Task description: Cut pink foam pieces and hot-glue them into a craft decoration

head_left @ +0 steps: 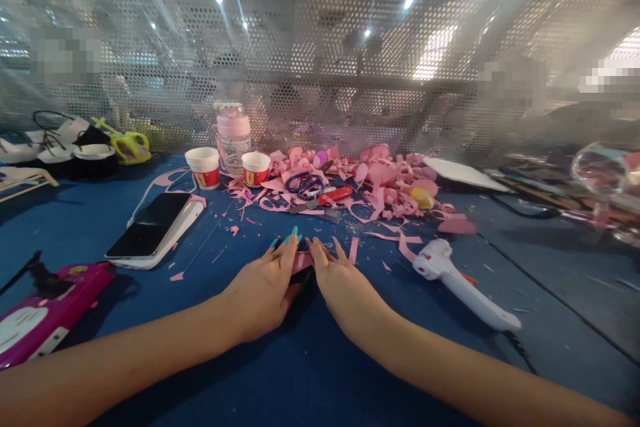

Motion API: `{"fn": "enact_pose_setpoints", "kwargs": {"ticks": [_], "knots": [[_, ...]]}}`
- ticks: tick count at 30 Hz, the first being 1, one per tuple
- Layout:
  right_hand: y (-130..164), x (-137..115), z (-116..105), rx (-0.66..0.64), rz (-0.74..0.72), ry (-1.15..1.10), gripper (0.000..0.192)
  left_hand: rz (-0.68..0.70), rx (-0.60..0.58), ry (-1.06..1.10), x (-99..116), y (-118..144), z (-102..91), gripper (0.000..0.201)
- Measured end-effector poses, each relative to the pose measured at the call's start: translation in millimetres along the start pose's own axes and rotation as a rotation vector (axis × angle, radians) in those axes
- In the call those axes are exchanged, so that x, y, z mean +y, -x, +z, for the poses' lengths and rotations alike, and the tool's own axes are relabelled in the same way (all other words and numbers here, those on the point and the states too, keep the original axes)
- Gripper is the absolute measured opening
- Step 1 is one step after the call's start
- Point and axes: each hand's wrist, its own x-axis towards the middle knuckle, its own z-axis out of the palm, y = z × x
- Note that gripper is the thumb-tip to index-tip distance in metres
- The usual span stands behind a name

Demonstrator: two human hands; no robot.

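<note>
Head view showed the left hand [263, 290] and right hand [343, 283] at lower centre, fingers pressed closed together on a small pink strip [301, 260] lying on the blue table [300, 373]. Pink scraps [385, 187] lay above; a white glue gun [463, 280] sat right.

The pink piece [301, 261] lies mostly hidden between the left hand [263, 287] and right hand [341, 283]; its shape cannot be told. A dark thing beneath it shows only as a sliver. The magenta case [43, 313] is cut off by the left edge. The clear container [603, 170] at right is blurred. Everything behind the mesh [320, 47] is unreadable.
</note>
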Motion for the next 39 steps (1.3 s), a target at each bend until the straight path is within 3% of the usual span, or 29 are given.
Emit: {"fn": "enact_pose_setpoints", "kwargs": {"ticks": [10, 18, 29, 36, 39], "knots": [[7.2, -3.2, 10.0, 0.111, -0.019, 0.094, 0.053, 0.03, -0.033, -0.024, 9.0, 5.5, -2.1, 0.067], [11.0, -7.1, 11.7, 0.318, -0.036, 0.23, 0.054, 0.032, -0.083, -0.03, 12.0, 5.9, -4.1, 0.073], [7.8, -4.4, 18.0, 0.242, -0.12, 0.238, 0.053, 0.023, -0.08, 0.0, 15.7, 8.5, -1.5, 0.074], [6.6, -3.0, 13.8, 0.187, -0.118, 0.23, 0.053, 0.007, 0.054, 0.084, 12.1, 11.5, 0.5, 0.091], [7.1, -2.8, 9.5, 0.136, -0.109, 0.194, 0.053, -0.009, 0.047, 0.113, 10.7, 11.7, 0.1, 0.093]]}}
